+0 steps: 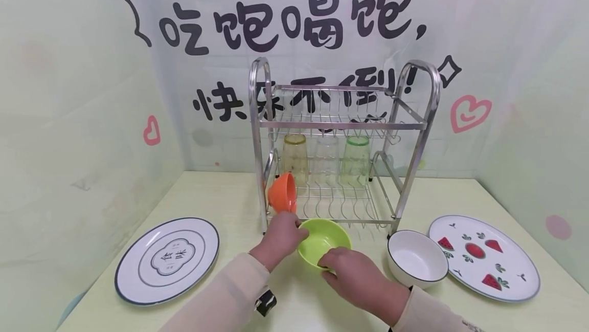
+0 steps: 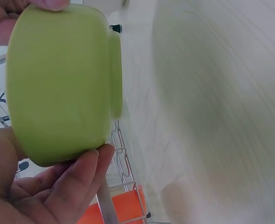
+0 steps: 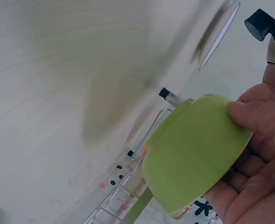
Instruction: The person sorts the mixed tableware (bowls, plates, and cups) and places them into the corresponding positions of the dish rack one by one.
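Note:
Both hands hold a green bowl in front of the rack, its opening facing up and its base off the table. My left hand pinches the bowl's left rim, thumb at the rim and fingers below on the outer wall. On the near right side, my right hand grips the rim. The left wrist view shows the bowl from the side with the left fingers against it. In the right wrist view the right thumb lies on the bowl's outer wall.
A metal two-tier rack holds an orange bowl tilted at its lower left, and three glasses, one of them green-rimmed. A white plate lies left; a white bowl and a watermelon-patterned plate are right.

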Action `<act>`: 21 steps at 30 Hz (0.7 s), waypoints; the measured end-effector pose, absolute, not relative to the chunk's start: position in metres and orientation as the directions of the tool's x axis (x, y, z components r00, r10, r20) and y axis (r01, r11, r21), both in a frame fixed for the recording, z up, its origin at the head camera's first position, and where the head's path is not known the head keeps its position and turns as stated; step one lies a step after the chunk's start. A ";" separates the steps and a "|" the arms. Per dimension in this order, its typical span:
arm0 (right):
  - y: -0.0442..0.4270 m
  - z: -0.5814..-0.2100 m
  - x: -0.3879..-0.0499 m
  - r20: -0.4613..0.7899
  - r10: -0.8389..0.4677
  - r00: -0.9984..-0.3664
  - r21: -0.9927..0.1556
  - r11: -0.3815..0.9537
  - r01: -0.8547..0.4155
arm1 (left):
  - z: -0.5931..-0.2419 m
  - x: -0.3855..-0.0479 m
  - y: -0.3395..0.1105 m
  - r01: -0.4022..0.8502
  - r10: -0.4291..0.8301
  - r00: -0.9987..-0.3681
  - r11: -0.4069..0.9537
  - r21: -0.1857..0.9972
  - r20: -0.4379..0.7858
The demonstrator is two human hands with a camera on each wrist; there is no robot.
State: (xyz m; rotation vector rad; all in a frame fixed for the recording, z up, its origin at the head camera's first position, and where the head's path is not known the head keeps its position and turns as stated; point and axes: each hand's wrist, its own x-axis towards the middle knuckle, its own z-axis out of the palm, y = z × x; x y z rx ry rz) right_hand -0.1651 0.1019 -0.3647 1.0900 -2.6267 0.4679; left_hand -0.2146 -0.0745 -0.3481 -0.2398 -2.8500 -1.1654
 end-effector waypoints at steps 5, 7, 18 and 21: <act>0.101 -0.362 -0.166 0.400 -0.642 -0.654 -0.126 0.669 -0.733 | -0.346 -0.216 -0.075 0.153 0.101 -0.988 0.700 0.698 0.115; 0.100 -0.362 -0.166 0.418 -0.641 -0.643 -0.107 0.669 -0.736 | -0.346 -0.217 -0.075 0.145 0.088 -0.989 0.692 0.707 0.117; 0.098 -0.360 -0.168 0.509 -0.620 -0.598 -0.050 0.672 -0.739 | -0.341 -0.218 -0.076 0.119 0.032 -0.992 0.618 0.777 0.126; 0.097 -0.358 -0.169 0.511 -0.605 -0.610 -0.072 0.677 -0.732 | -0.340 -0.218 -0.075 0.122 0.022 -0.990 0.595 0.794 0.136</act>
